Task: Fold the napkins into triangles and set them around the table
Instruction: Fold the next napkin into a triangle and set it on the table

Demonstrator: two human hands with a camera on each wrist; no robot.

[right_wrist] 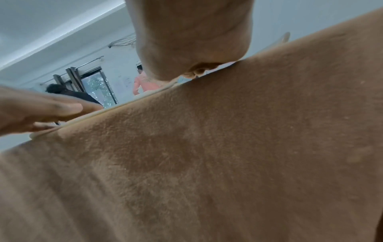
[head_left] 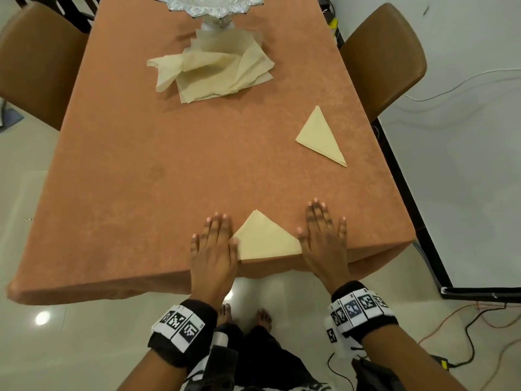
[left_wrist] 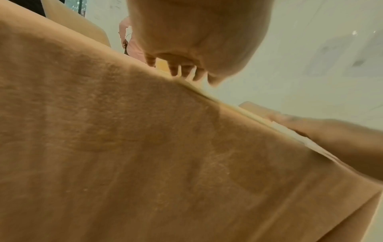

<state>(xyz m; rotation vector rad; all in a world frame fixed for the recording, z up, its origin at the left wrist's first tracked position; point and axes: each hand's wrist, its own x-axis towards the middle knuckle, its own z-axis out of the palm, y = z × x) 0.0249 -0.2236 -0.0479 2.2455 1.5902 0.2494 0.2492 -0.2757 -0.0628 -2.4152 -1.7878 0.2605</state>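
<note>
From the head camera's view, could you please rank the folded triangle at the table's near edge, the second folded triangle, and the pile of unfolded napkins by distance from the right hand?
1. Near-edge triangle, touching the right hand on its left.
2. Second triangle, ahead, by the right edge.
3. Unfolded pile, far, beside the silver stand.

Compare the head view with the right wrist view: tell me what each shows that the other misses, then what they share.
Only the head view shows the loose napkin pile beside the silver stand, the finished triangle napkin near the table's right edge, two brown chairs, and both hands lying flat with straight fingers. Only the right wrist view shows the room behind: a window and people standing there. Both show the orange tablecloth, the left hand, the right hand, and the folded napkin between them at the near edge.
</note>
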